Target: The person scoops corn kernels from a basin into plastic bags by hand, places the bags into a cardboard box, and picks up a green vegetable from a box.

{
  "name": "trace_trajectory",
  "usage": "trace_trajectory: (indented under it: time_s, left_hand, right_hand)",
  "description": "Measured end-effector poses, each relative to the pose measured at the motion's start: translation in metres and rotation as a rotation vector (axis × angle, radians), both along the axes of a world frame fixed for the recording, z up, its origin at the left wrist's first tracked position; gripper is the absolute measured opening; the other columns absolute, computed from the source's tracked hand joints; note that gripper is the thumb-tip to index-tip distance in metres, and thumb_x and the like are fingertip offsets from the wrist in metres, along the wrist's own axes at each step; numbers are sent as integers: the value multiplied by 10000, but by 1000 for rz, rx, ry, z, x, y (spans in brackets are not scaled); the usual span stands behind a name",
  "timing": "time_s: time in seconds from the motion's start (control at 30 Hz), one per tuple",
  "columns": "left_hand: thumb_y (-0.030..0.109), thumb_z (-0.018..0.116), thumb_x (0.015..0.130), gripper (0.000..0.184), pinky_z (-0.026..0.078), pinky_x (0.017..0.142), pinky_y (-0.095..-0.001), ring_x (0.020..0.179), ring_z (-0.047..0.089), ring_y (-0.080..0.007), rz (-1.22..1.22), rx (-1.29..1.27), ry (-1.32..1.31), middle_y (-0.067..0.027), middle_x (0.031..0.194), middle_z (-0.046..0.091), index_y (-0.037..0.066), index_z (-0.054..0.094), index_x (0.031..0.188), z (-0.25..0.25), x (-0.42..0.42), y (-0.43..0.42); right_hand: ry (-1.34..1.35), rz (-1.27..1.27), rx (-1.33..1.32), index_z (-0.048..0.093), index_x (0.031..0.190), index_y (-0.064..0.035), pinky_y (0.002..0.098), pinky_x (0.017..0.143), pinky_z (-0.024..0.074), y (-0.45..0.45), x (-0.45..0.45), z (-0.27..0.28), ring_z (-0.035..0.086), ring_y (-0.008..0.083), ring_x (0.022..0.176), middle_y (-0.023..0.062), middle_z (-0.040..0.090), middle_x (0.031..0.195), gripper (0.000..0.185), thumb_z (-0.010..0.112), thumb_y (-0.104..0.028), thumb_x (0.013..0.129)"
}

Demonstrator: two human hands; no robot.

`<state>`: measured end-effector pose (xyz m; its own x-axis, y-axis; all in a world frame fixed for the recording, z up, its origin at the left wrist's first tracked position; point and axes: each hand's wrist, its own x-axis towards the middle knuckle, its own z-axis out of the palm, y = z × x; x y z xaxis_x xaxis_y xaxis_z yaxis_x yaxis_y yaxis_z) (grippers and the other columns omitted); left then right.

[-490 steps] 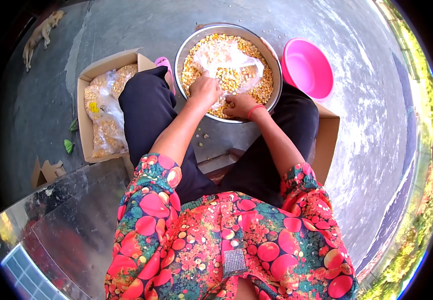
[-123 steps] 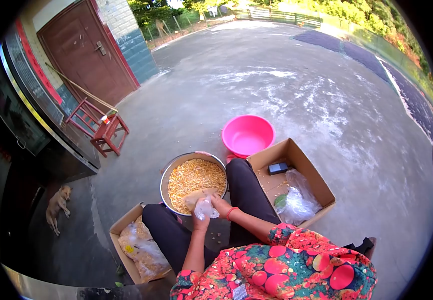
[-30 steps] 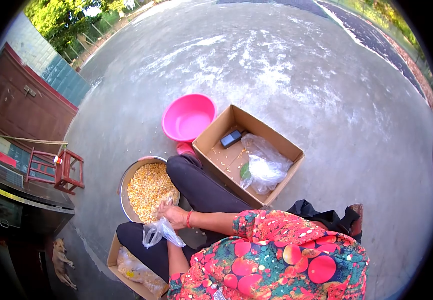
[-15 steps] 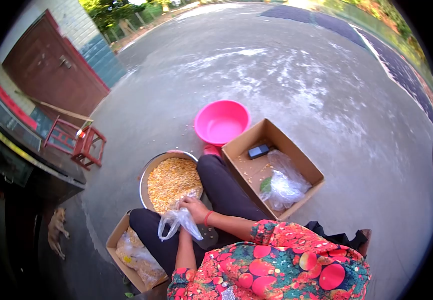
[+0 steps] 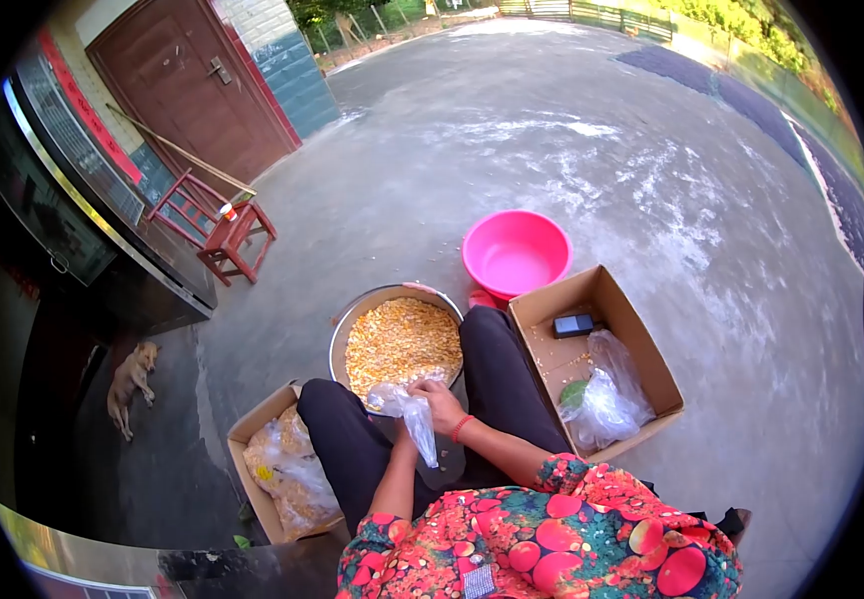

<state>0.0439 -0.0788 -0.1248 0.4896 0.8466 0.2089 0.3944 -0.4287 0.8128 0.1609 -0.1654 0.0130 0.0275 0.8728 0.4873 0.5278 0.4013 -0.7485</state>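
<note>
My right hand [image 5: 440, 406], with a red band at its wrist, is closed on a clear plastic bag [image 5: 402, 404] above my lap. My left hand [image 5: 407, 436] is at the same bag from below; the bunched plastic covers most of its fingers. Part of the bag hangs down between the two wrists. Just beyond the hands stands a round metal basin [image 5: 337, 349] holding loose yellow corn kernels [image 5: 402, 339]. Whether the bag holds kernels is hard to make out.
A cardboard box [image 5: 651, 349] at right holds a dark device [image 5: 573, 325] and crumpled plastic [image 5: 606, 409]. Another box [image 5: 252, 479] at left contains bagged kernels [image 5: 292, 474]. Beyond are a pink tub [image 5: 517, 255] and a red chair [image 5: 237, 240]. A dog [image 5: 133, 384] lies at far left.
The view has turned, so the scene sits further right. The bag's loose end, spread in a loop before, now hangs narrower between my wrists. Both hands stay at the bag.
</note>
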Motion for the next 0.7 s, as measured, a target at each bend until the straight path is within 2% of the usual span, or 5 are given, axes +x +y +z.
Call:
trace_trajectory:
  time_s: [0.07,0.13,0.47,0.57,0.7]
  left_hand:
    - [176,539,769,225,426,789,-338,910,532,-228,42,207,116,-99,943,549,67,522,965,0,0,-5]
    - [168,539,768,223,423,793,-333,912,526,-223,41,264,126,-97,946,543,65,519,965,16,1,-11]
    - [129,542,764,217,408,813,-305,925,496,-200,-43,258,0,-89,958,513,56,505,965,51,5,-27]
    - [180,533,774,278,365,913,-359,1039,482,-261,-46,199,90,-126,1059,525,57,514,1022,56,2,-30]
    - [182,549,761,289,368,907,-359,1042,475,-262,-53,227,71,-125,1069,516,55,519,1019,59,5,-29]
  right_hand:
    - [-5,-16,-53,586,906,-66,357,832,368,0,0,-3,491,263,936,81,536,954,251,599,-207,698]
    - [7,-12,-54,589,912,-79,361,829,375,3,0,-12,493,272,930,92,537,947,255,594,-214,695]
    - [-60,28,-115,582,937,-62,361,866,356,2,6,-8,489,270,975,101,541,992,295,619,-204,681]
    - [-77,51,-96,583,949,-78,360,856,360,4,7,-13,491,273,963,100,536,987,309,618,-224,679]
    - [-79,46,-105,583,952,-96,356,849,362,3,8,-14,492,278,955,95,530,986,314,619,-237,674]
